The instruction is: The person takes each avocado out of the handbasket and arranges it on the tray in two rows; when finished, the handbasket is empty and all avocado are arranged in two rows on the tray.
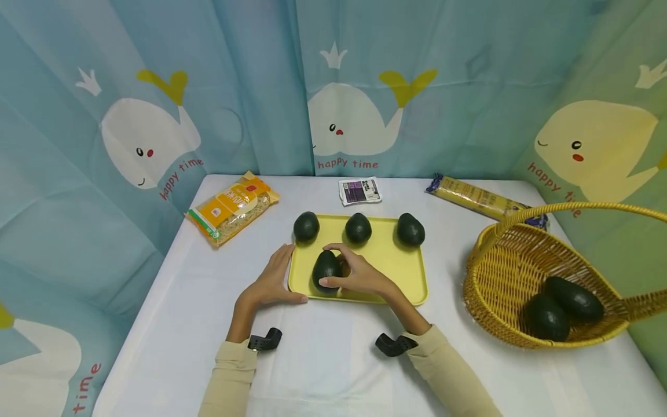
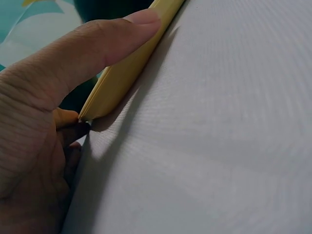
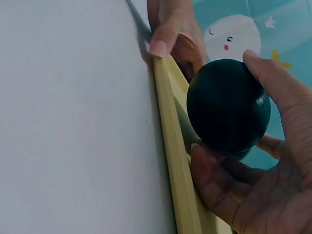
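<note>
In the head view, my right hand (image 1: pixel 362 275) grips a dark green avocado (image 1: pixel 326 271) over the front left of a yellow tray (image 1: pixel 388 263). Thumb and fingers are curled round the avocado (image 3: pixel 228 105) in the right wrist view. My left hand (image 1: pixel 272 282) rests at the tray's front left corner, its thumb (image 2: pixel 131 34) along the front edge and its fingers along the left side. Along the back of the tray lie a left avocado (image 1: pixel 306 226), a middle avocado (image 1: pixel 358 229) and a right avocado (image 1: pixel 410 230).
At the right stands a wicker basket (image 1: pixel 500 260) with a tall handle, holding two avocados (image 1: pixel 546 317). Behind the tray lie an orange noodle-like packet (image 1: pixel 231 208), a small white and purple sachet (image 1: pixel 361 191) and a long yellow packet (image 1: pixel 469 196). Curtains (image 1: pixel 260 87) border the table.
</note>
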A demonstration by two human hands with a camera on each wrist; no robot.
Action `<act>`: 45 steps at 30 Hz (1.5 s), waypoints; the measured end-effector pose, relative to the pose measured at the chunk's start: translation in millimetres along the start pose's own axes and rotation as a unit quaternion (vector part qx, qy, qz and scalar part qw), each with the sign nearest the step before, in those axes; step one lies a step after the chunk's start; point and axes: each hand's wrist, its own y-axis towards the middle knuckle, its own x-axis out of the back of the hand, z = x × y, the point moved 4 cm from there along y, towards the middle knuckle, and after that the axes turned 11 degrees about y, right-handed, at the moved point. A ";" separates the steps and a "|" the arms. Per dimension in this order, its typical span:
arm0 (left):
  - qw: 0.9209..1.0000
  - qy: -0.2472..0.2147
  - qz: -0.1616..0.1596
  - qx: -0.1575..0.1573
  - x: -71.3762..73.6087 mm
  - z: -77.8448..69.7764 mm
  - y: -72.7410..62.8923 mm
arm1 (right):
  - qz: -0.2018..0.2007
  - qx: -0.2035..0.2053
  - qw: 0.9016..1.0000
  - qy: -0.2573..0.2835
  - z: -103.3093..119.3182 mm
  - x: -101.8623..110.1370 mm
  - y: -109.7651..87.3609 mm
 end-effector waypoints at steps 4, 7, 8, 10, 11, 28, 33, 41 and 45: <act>1.000 0.000 -0.007 -0.004 1.3 1.2 0.3 | -0.007 0.017 0.999 -0.041 5.8 -8.1 9.3; 1.000 -0.003 -0.012 -0.008 1.5 1.4 0.4 | 0.000 0.025 0.998 -0.052 8.2 -14.4 16.0; 1.000 -0.005 -0.012 -0.009 1.4 1.4 0.3 | 0.004 0.028 0.998 -0.051 8.9 -16.4 18.1; 1.000 -0.007 -0.012 -0.010 0.7 1.5 0.5 | 0.011 0.033 0.998 -0.048 9.9 -20.1 22.1; 1.000 -0.008 -0.012 -0.010 0.4 1.4 0.5 | 0.014 0.036 0.998 -0.047 10.5 -21.8 24.1; 1.000 -0.021 -0.012 -0.009 1.9 -1.3 -3.0 | 0.015 0.039 0.998 -0.039 11.8 -34.1 39.0; 1.000 -0.023 -0.014 -0.009 1.9 -1.5 -2.9 | 0.037 0.038 0.997 -0.051 15.3 -33.6 36.7; 0.999 -0.028 -0.015 -0.008 1.7 -0.8 -3.6 | 0.062 0.031 0.997 -0.018 19.0 -38.5 36.5; 0.999 -0.035 -0.013 -0.010 0.6 -0.3 -3.3 | 0.069 0.021 0.997 0.012 19.9 -41.9 36.4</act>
